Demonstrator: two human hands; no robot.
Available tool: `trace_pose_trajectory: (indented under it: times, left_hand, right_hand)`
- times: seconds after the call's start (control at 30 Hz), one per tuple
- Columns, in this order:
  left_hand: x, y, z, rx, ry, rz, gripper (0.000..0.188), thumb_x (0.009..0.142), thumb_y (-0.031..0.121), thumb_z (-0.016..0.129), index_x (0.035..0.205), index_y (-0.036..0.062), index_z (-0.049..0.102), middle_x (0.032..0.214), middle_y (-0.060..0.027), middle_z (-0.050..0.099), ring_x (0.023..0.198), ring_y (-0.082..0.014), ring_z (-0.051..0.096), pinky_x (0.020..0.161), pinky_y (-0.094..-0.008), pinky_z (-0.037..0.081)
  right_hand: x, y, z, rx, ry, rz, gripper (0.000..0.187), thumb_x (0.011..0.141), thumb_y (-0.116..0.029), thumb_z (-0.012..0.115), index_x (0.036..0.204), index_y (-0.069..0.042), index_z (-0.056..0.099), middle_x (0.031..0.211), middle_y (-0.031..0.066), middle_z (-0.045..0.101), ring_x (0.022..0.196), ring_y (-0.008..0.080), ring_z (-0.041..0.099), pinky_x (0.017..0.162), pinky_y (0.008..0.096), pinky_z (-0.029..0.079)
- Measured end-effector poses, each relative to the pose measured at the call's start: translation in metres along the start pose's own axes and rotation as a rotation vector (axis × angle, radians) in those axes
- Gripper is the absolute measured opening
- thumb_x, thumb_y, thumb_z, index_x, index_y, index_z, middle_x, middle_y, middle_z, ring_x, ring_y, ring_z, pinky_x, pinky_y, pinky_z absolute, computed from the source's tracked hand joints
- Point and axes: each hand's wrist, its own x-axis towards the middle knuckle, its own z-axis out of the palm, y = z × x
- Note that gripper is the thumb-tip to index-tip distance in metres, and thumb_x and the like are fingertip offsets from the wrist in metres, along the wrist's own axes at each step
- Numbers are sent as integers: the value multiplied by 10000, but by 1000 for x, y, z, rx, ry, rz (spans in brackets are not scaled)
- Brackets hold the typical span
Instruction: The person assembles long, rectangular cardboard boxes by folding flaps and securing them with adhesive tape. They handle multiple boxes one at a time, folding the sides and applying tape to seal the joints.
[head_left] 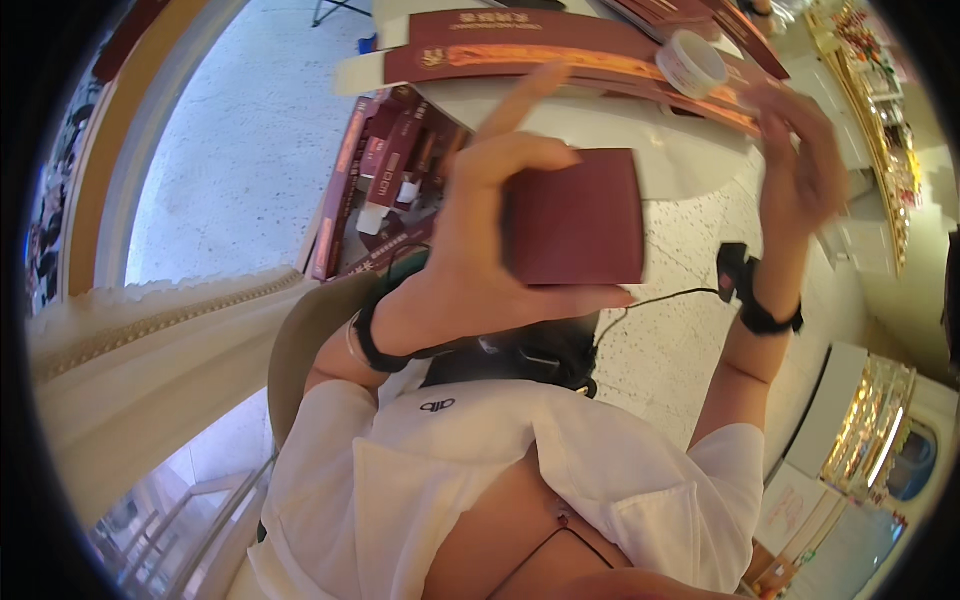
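My left hand (465, 230) grips a maroon box (575, 220) in front of my chest. The thumb lies along its near edge and a bent finger along its far edge, while another finger points away. Only the box's squarish face shows; its depth is hidden. My right hand (805, 165) is raised to the right of the box, apart from it and blurred. Its fingers are bent toward a long maroon box with an orange band (600, 62); whether they hold anything is unclear. A whitish tape roll (692, 63) rests on that long box.
A white table (690, 165) lies beyond my hands, with more maroon boxes at its far right. To the left, a container of maroon cartons (390, 165) stands below the table. A black cable (660, 297) runs to a small device at my right wrist.
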Motion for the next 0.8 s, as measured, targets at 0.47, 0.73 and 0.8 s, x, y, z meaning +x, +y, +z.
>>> trace_pose_trajectory:
  times: [0.47, 0.73, 0.8]
  left_hand:
    - [32, 0, 58, -281, -247, 192, 596, 511, 238, 895, 1006, 26, 640, 1270, -287, 488, 1076, -331, 564, 901, -391, 467]
    - [32, 3, 41, -344, -405, 214, 740, 586, 362, 839, 1152, -45, 593, 1223, -296, 528, 1050, -348, 583, 889, -384, 473]
    - [31, 7, 42, -349, -383, 199, 784, 590, 363, 837, 1185, -67, 563, 1217, -289, 535, 1058, -348, 583, 889, -384, 474]
  right_hand:
    - [-13, -100, -104, -164, -301, -201, 369, 956, -287, 493, 873, 60, 586, 796, 185, 633, 667, 300, 641, 540, 352, 519]
    - [-10, -104, -89, -169, -315, -422, 356, 965, -312, 440, 899, 12, 573, 829, 144, 633, 691, 280, 651, 527, 363, 547]
    - [-3, -107, -89, -205, -328, -477, 349, 965, -313, 438, 913, 6, 570, 836, 140, 632, 697, 279, 651, 524, 363, 552]
